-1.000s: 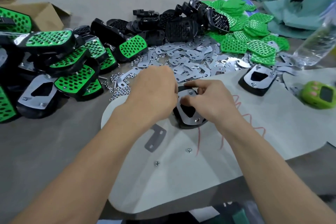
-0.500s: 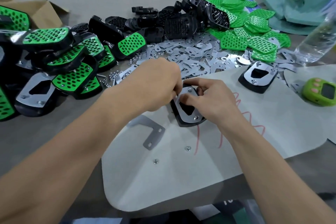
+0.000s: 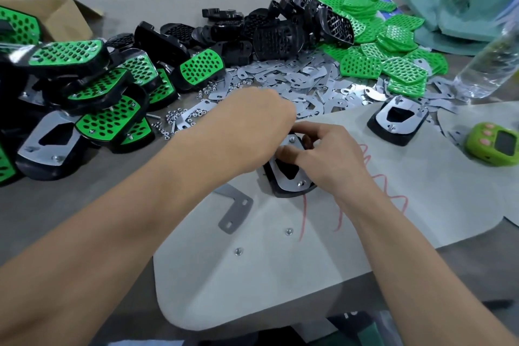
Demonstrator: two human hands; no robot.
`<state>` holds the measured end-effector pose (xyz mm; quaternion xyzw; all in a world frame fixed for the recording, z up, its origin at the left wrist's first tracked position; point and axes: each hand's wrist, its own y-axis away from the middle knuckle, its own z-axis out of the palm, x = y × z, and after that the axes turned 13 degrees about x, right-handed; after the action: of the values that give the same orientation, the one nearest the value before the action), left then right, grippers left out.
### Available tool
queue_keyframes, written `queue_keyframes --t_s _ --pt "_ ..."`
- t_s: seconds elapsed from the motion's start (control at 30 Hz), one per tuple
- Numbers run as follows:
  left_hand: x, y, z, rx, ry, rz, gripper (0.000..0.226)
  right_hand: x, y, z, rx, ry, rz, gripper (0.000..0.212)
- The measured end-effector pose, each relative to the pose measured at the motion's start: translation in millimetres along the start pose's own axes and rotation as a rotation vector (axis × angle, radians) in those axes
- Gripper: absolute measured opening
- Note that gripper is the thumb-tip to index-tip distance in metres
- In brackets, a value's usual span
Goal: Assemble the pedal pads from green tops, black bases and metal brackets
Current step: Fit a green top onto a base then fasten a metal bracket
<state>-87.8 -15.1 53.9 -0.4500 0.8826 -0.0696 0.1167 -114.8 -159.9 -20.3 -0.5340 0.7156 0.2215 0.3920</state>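
Observation:
A pedal pad (image 3: 292,181) lies bracket side up on the grey mat (image 3: 351,247) in the middle, its shiny metal bracket on a black base. My left hand (image 3: 252,132) is curled over its left far corner, fingertips hidden. My right hand (image 3: 328,157) grips the pad's right side, thumb pressing on the bracket. A flat angled bracket (image 3: 234,212) and two loose nuts (image 3: 288,231) lie on the mat nearer me. Another pad with a bracket (image 3: 398,121) sits to the right.
Finished green-topped pads (image 3: 84,93) are heaped at left. Black bases (image 3: 266,31) are piled at the back, green tops (image 3: 387,50) at back right, loose metal brackets (image 3: 295,81) and small nuts (image 3: 174,118) between. A plastic bottle (image 3: 488,64) and a green gadget (image 3: 494,146) stand right.
Both hands stay on the pad. My left hand has shifted slightly up and right over the pad's far corner; my right thumb has slid along the bracket.

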Motion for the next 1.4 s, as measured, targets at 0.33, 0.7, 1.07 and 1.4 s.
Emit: queue_keyframes --t_s 0.33,0.7,1.07,1.4 --pt "-7 -2 4 -0.051 0.079 -0.087 0.007 2 0 1 -0.018 0.01 -0.032 0.042" --pt "-7 -2 11 -0.008 0.061 -0.111 0.004 6 -1 2 -0.003 0.036 -0.074 0.045" --pt "-10 5 12 -0.004 0.067 -0.159 0.023 7 0 2 -0.001 0.043 -0.092 0.045" --pt "-8 -2 6 -0.058 0.097 -0.086 0.009 4 0 0 -0.026 0.09 -0.112 0.044"
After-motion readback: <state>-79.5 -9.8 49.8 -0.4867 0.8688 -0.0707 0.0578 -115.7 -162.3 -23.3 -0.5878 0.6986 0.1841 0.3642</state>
